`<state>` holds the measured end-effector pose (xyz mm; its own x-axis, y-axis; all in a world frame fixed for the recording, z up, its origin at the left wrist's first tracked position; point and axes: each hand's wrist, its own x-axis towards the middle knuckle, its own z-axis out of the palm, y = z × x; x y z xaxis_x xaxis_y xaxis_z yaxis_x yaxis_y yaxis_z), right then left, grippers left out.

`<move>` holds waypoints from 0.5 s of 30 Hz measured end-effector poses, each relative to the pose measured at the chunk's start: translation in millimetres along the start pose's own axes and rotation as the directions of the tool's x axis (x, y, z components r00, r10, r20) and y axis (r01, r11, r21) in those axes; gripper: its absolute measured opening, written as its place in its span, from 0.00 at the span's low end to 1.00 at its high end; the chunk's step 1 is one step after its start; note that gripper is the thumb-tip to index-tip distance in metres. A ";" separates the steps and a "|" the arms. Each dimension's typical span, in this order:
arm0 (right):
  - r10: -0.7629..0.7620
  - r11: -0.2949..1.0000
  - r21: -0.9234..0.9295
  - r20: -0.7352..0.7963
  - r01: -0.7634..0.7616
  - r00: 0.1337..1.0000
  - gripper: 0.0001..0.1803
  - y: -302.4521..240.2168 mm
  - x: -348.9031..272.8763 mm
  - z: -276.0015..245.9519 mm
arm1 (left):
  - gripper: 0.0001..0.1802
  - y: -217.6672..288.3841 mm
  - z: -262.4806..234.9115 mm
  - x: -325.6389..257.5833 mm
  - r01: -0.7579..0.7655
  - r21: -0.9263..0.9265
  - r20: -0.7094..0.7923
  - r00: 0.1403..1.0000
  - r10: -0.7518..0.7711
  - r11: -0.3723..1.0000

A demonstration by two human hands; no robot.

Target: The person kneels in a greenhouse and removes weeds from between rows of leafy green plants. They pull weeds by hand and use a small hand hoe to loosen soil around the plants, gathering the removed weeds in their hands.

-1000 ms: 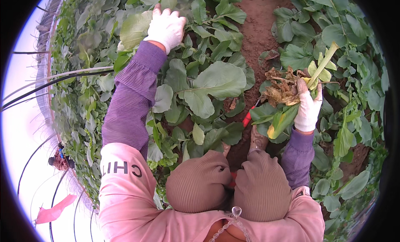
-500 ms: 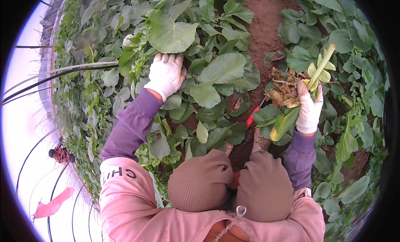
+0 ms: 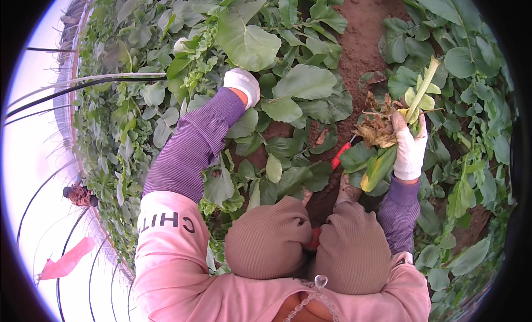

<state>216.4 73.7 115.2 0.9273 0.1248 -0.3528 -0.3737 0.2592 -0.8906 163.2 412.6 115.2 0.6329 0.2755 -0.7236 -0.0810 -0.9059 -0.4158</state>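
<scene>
The white-gloved right hand (image 3: 410, 150) has its fingers clamped on a bunch of pulled leaves and dry roots (image 3: 388, 122) above the soil path (image 3: 360, 39), while the left hand (image 3: 243, 85) reaches among the broad green leaves (image 3: 302, 83), its fingers hidden, so I cannot tell their state.

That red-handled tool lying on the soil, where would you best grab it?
Take the red-handled tool by its exposed red handle, probably coming from above on the bare soil side. Its other end is tucked under the leaves, so only the handle lies open.
</scene>
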 end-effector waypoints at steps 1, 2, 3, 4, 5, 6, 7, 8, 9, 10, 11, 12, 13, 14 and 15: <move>0.032 0.999 -0.014 -0.043 -0.032 0.999 0.36 0.0 -0.4 -1.0 | 0.13 -0.1 1.4 3.6 0.024 0.009 -0.008 1.000 -0.024 1.000; 0.000 1.000 -0.009 -0.002 0.000 1.000 0.37 0.2 -0.8 -1.7 | 0.13 -0.5 0.9 8.4 0.024 0.006 -0.007 1.000 -0.024 1.000; 0.002 1.000 -0.006 0.009 -0.002 1.000 0.37 0.3 -1.1 -2.8 | 0.13 -0.9 0.7 10.0 0.026 0.004 -0.003 1.000 -0.026 1.000; 0.003 1.000 0.017 0.012 -0.003 1.000 0.38 0.7 -1.3 -3.5 | 0.13 -1.5 1.6 7.1 0.025 0.005 0.022 0.999 -0.025 1.000; 0.007 1.000 0.001 0.013 -0.007 1.000 0.38 1.2 -1.5 -4.0 | 0.13 -1.4 0.2 3.9 0.017 0.004 0.026 1.000 -0.017 1.000; 0.013 1.000 0.002 0.005 -0.013 1.000 0.38 1.5 -1.6 -3.9 | 0.13 -0.9 -2.0 -1.4 0.004 0.005 0.054 0.999 -0.004 1.000; 0.022 1.000 0.016 -0.005 -0.022 1.000 0.38 1.7 -1.8 -3.6 | 0.13 1.5 -4.8 -8.0 -0.010 0.004 0.037 0.999 0.010 1.000; 0.017 1.000 0.007 -0.003 -0.017 1.000 0.38 1.4 -1.9 -2.7 | 0.15 3.6 -3.6 -23.1 -0.060 0.023 -0.170 0.983 0.063 0.998; 0.015 1.000 0.013 -0.002 -0.015 1.000 0.38 0.5 -2.4 -1.5 | 0.17 6.5 -3.8 -39.8 -0.142 -0.099 -0.368 0.925 0.097 0.985; 0.038 0.999 0.023 -0.028 -0.037 0.999 0.38 -0.9 -2.9 0.0 | 0.19 11.0 -4.0 -57.7 -0.222 -0.211 -0.469 0.878 0.101 0.952; 0.007 1.000 0.010 0.003 -0.007 1.000 0.37 -2.7 -3.9 2.0 | 0.22 17.6 -4.7 -73.3 -0.374 -0.271 -0.617 0.775 0.138 0.887; 0.002 1.000 -0.001 0.009 -0.002 1.000 0.35 -4.9 -5.4 3.8 | 0.25 25.7 -4.9 -87.9 -0.479 -0.336 -0.665 0.730 0.156 0.811; 0.022 1.000 -0.008 -0.006 -0.022 1.000 0.34 -7.1 -6.9 5.9 | 0.27 34.9 -5.5 -101.1 -0.585 -0.346 -0.717 0.669 0.194 0.734; 0.026 1.000 -0.012 0.086 -0.025 0.996 0.32 -9.4 -9.5 7.8 | 0.29 45.4 -7.2 -112.4 -0.665 -0.363 -0.742 0.630 0.230 0.653; 0.056 0.998 -0.013 0.157 -0.055 0.986 0.29 -11.8 -13.2 9.0 | 0.30 56.9 -11.6 -121.0 -0.725 -0.400 -0.760 0.604 0.238 0.561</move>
<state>208.4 77.6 132.9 0.8902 0.2882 -0.3528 -0.4236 0.2391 -0.8737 90.9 324.0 185.4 0.9485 -0.2941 -0.1175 -0.1959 -0.8364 0.5118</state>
